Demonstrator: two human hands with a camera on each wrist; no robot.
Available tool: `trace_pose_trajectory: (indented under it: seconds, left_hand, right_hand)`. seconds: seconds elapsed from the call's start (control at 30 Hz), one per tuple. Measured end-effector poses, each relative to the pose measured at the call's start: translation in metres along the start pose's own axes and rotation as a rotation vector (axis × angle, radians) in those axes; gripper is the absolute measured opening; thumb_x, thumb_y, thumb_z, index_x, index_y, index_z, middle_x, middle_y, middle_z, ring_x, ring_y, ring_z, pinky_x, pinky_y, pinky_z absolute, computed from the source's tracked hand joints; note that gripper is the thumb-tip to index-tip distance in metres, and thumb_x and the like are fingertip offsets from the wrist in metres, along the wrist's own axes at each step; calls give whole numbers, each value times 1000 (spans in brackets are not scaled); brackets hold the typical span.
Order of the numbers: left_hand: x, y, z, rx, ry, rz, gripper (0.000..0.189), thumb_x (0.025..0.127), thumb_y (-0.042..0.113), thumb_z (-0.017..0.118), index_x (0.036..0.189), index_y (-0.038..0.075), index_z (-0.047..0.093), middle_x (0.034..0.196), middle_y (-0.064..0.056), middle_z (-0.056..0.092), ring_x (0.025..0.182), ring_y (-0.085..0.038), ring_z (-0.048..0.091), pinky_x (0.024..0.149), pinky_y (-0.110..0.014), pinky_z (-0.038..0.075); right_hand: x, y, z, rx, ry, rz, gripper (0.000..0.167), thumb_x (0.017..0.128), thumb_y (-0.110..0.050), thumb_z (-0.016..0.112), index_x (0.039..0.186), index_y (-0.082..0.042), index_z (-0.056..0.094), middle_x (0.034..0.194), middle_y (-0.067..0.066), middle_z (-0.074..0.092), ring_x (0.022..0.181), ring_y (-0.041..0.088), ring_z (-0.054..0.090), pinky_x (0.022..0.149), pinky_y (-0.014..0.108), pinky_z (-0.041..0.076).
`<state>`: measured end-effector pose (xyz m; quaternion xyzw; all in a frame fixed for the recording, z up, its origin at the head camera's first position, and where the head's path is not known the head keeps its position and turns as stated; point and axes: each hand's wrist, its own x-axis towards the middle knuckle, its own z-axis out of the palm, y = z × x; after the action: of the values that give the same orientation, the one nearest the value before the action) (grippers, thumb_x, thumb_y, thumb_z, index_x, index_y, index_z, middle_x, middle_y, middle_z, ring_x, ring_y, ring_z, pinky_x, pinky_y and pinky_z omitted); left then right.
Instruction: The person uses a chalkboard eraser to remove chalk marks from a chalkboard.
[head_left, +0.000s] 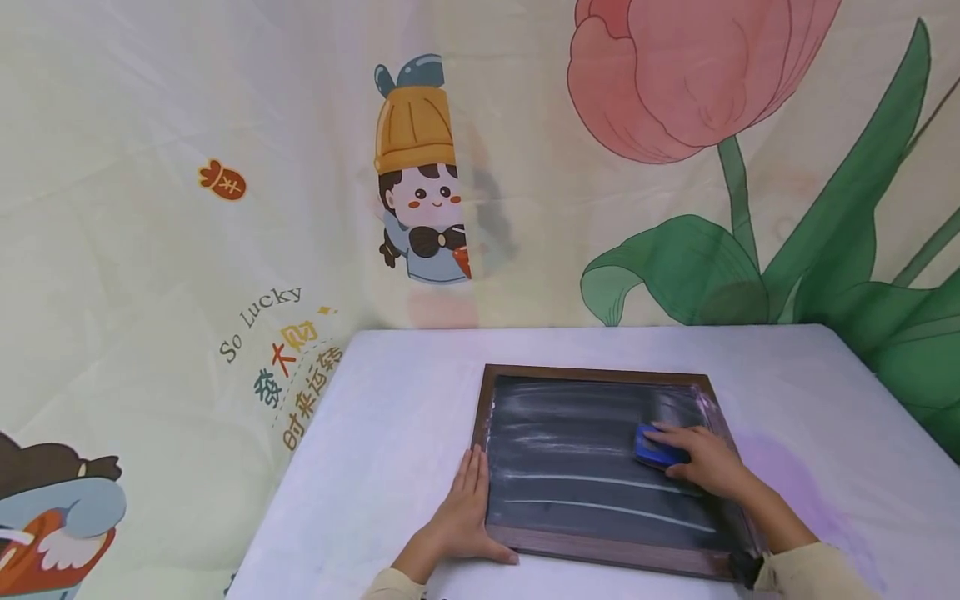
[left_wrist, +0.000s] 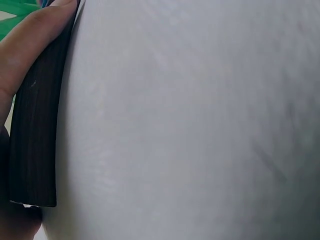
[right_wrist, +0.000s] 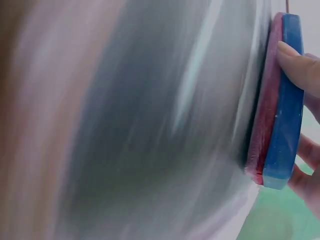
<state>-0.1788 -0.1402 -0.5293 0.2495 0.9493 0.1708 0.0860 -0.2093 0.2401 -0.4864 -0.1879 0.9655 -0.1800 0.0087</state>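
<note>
A small blackboard [head_left: 570, 525] in a brown wooden frame lies on the white table. My right hand [head_left: 708, 458] grips a blue chalkboard eraser [head_left: 656, 447] on the right half of its dark surface. In the right wrist view the eraser [right_wrist: 284, 125] shows its reddish felt face against the board, thumb on one side and fingers on the other. Two pale chalk lines cross the lower half, with smeared chalk above them. My left hand [head_left: 465, 512] rests at the lower left corner, straight fingers along the left frame edge and thumb [left_wrist: 30, 40] along the bottom edge.
The white table [head_left: 390, 400] extends around the board, with a faint purple patch [head_left: 780, 475] to its right. Behind it hangs a printed cloth [head_left: 517, 108] with a large tulip and cartoon figures. A dark band sits at the right wrist, by the board's lower right corner.
</note>
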Motion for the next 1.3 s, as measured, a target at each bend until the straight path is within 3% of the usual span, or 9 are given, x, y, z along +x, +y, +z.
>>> trace_pose_trajectory:
  seconds: [0.33, 0.5, 0.63, 0.83, 1.07, 1.3]
  left_hand:
    - [2, 0, 3, 0, 17, -3, 145, 48, 74, 70, 143, -8, -4, 150, -25, -11, 139, -39, -6, 111, -49, 14]
    - [1, 2, 3, -19, 2, -19, 145, 48, 73, 71, 143, -7, -4, 151, -24, -11, 139, -37, -8, 111, -48, 15]
    - [0, 3, 2, -8, 3, -18, 144, 49, 72, 72, 143, -7, -3, 151, -24, -10, 139, -38, -7, 111, -48, 17]
    - [1, 4, 0, 14, 5, -18, 144, 48, 72, 72, 143, -8, -2, 151, -24, -8, 140, -37, -6, 111, -46, 16]
    - [1, 5, -3, 9, 13, -15, 146, 46, 71, 74, 142, -9, -2, 151, -25, -7, 140, -38, -5, 112, -46, 13]
    - [1, 4, -3, 0, 15, -18, 147, 46, 71, 74, 142, -9, -2, 151, -25, -7, 140, -37, -4, 112, -47, 13]
  right_hand:
    - [76, -103, 43, 19, -31, -46, 54, 74, -13, 74, 125, -19, 58, 134, 6, 51, 113, 36, 49, 94, 56, 34]
    - [97, -146, 61, 32, -23, -125, 52, 74, -13, 74, 123, -19, 59, 132, 5, 53, 107, 35, 51, 93, 55, 36]
    - [103, -161, 66, 35, -17, -157, 52, 74, -12, 74, 123, -19, 59, 132, 6, 53, 105, 34, 52, 93, 55, 36]
    - [92, -144, 59, 61, -29, -102, 52, 75, -11, 73, 124, -21, 58, 134, 6, 52, 111, 35, 50, 96, 55, 34]
    - [45, -75, 31, 23, 14, 50, 55, 73, -10, 74, 125, -17, 57, 132, 11, 52, 110, 42, 49, 89, 59, 37]
    - [-4, -13, 5, -2, 89, 122, 57, 68, -6, 76, 122, -9, 59, 126, 22, 54, 107, 51, 48, 83, 63, 38]
